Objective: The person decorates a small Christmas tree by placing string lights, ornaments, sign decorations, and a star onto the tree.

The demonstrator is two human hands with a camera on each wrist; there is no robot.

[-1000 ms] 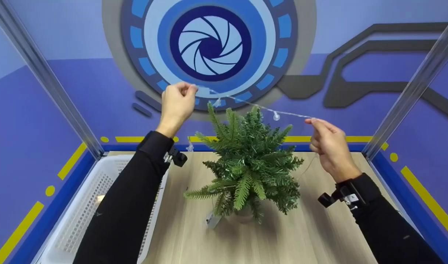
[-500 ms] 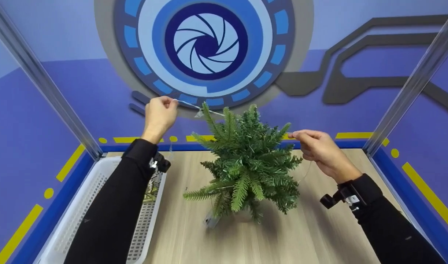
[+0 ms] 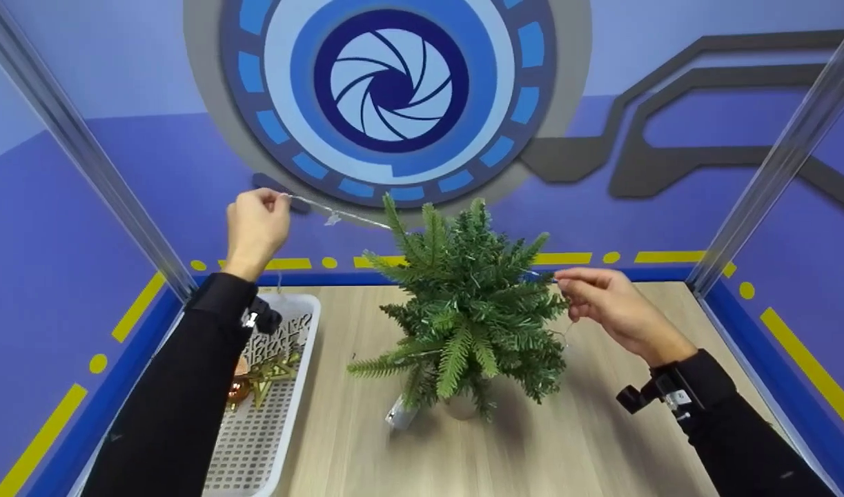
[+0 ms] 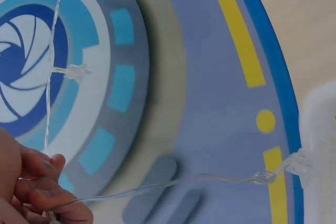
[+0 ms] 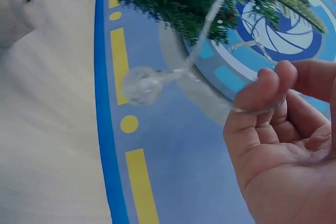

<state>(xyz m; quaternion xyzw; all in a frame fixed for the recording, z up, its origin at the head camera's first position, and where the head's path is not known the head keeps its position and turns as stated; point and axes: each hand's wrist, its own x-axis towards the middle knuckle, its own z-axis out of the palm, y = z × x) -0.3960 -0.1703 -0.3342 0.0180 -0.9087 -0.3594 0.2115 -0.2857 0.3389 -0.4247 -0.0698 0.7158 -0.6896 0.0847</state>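
Observation:
A clear string of lights runs from my left hand behind the small artificial Christmas tree to my right hand. Thumb and fingertips of the left hand pinch the wire, left of the treetop. Close to that hand, a clear ornament-shaped bulb juts off the strand. On the tree's right side, the right hand pinches the wire beside the branches. Below it dangles a round clear bulb, blurred in the right wrist view. The stretch of wire behind the tree is hidden by the branches.
A white perforated basket stands at the left, partly behind the left sleeve. In it lie a gold star, a copper-coloured ball and silvery lettering. A small clear-grey box rests by the tree's base.
The left hand has moved left and down with its end of the string. My right hand has come lower beside the tree. The strand has passed from above the treetop to behind it.

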